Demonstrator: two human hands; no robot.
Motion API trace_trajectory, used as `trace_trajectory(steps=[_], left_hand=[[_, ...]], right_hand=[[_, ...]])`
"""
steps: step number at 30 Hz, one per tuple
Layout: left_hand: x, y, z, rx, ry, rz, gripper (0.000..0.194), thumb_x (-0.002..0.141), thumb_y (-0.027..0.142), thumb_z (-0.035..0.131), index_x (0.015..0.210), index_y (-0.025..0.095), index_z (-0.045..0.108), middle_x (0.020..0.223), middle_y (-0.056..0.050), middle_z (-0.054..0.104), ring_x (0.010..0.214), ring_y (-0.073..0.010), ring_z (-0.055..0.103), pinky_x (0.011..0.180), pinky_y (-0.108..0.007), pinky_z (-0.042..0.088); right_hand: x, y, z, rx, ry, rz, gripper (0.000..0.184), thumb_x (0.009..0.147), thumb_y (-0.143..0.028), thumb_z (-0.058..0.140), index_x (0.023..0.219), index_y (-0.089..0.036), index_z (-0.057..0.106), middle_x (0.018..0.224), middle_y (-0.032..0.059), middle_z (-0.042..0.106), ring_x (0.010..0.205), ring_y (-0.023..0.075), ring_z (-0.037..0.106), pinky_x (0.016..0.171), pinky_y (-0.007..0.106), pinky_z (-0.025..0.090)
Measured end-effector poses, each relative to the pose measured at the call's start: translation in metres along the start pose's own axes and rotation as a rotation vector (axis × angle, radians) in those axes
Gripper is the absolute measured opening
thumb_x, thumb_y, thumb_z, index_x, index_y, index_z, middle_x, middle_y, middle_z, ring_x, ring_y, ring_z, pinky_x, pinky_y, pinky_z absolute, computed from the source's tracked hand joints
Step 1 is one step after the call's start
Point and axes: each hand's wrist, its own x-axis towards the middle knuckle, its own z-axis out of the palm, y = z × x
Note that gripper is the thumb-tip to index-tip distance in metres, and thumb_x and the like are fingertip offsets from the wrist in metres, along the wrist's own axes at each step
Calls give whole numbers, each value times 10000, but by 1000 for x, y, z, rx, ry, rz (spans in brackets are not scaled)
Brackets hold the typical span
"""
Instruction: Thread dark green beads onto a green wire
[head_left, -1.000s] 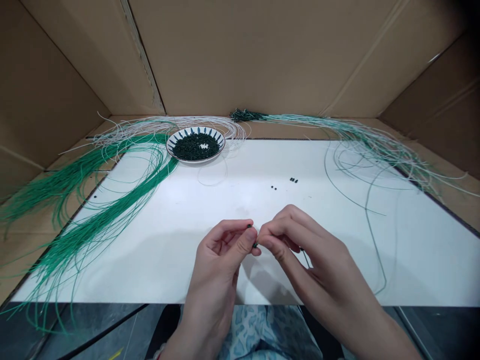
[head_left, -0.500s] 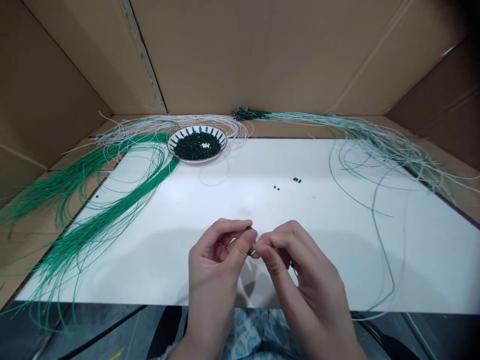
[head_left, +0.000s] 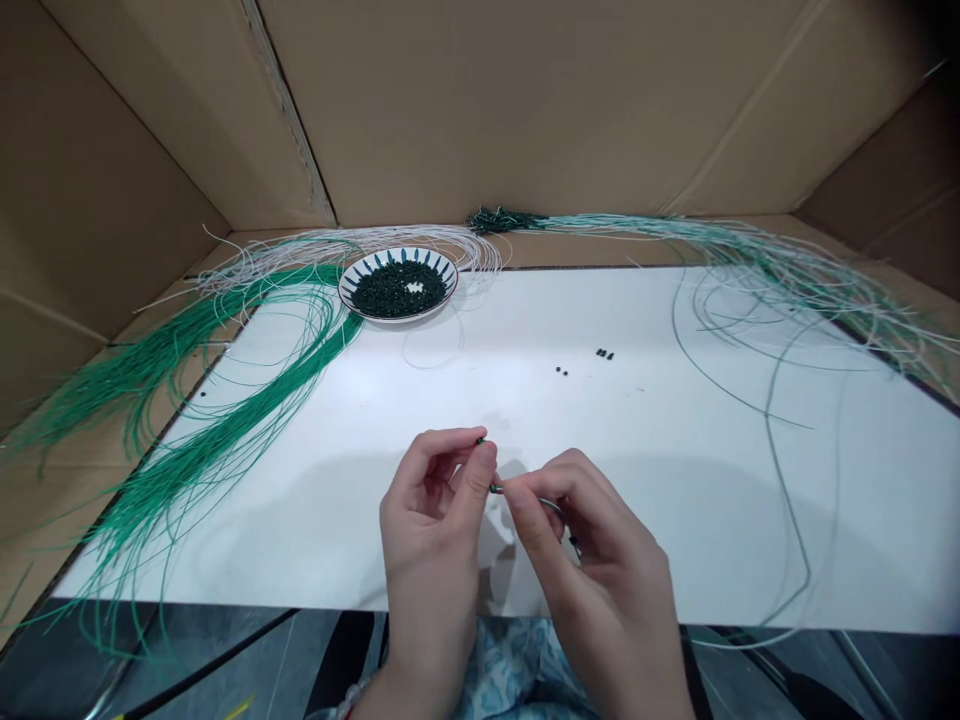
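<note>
Near the table's front edge, my left hand (head_left: 435,500) is closed, a small dark bead (head_left: 481,440) showing at the tips of its thumb and index finger. My right hand (head_left: 600,560) pinches a thin green cord (head_left: 498,489), whose dark end meets my left thumb. Part of the cord curves behind my right fingers, and another small dark piece (head_left: 575,545) hangs there. Whether the cord passes through the bead is hidden by my fingers. Beyond the hands, a few loose dark beads (head_left: 604,354) lie on the white tabletop (head_left: 480,390).
A striped plate (head_left: 346,290) of dark beads stands at the back. Bundles of green cords (head_left: 247,420) spread at the left, with white cords (head_left: 300,245) behind. More cords (head_left: 780,265) with a dark beaded end (head_left: 502,219) lie back right. Cardboard walls (head_left: 487,110) enclose the table.
My hands have drawn slightly apart at the fingertips, and more of the cord shows by my right fingers. The left fingertips have shifted a little left and up. The view has moved slightly.
</note>
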Motion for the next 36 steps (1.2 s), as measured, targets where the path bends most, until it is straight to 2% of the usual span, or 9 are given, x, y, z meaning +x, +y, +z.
trace_trajectory(steps=[4,9,14,20,22,26,31,34,36], left_hand=[[3,3,0,-99,-84,-124,80,781,236,845,801,216,770,711,35,670,680,-87,617,636,-139,494],[10,10,-5,32,-235,-34,75,827,251,803,764,211,799,669,22,683,635,-86,627,648,-141,508],[13,11,-12,205,-414,14,82,821,195,787,779,255,825,708,26,707,645,-89,635,596,-120,518],[9,8,-16,264,-422,128,117,835,174,763,783,267,811,754,34,705,670,-77,608,626,-100,503],[9,8,-17,301,-424,163,120,840,172,755,792,268,808,771,32,707,676,-80,605,643,-108,499],[11,8,-16,346,-473,201,135,867,177,713,765,245,771,764,24,669,676,-94,589,629,-131,481],[13,11,-18,374,-511,206,153,869,167,688,736,225,738,761,17,630,681,-106,566,621,-158,454],[11,14,-18,365,-515,192,153,872,178,692,747,234,761,768,15,637,689,-111,569,622,-173,445],[9,16,-17,338,-504,161,137,864,199,714,766,247,796,758,13,649,682,-113,574,627,-181,452]], right_hand=[[0,3,1,181,-7,148,249,963,-329,644,732,-234,634,702,-30,490,633,142,491,577,254,417],[7,9,-7,301,-23,243,347,957,-401,642,668,-223,573,624,-49,416,597,134,460,585,238,428],[11,5,-13,232,-3,208,301,959,-373,636,692,-234,624,674,-40,525,627,131,492,598,235,427],[7,5,-18,116,60,23,143,933,-251,701,817,-313,756,769,-46,643,723,126,582,630,228,442],[7,6,-20,94,82,-4,153,915,-208,718,854,-334,781,791,-43,679,739,131,599,631,231,449],[9,7,-20,77,31,19,136,913,-210,701,840,-309,759,792,-33,660,732,138,584,632,244,447],[11,10,-22,150,-12,85,143,936,-234,622,797,-264,629,777,-49,555,691,121,531,625,233,428],[12,7,-23,233,-78,152,16,898,-272,686,895,-282,674,764,-55,605,657,115,561,625,225,455],[11,1,-22,249,-60,183,37,872,-286,720,840,-273,706,727,-49,637,664,122,589,632,215,474]])
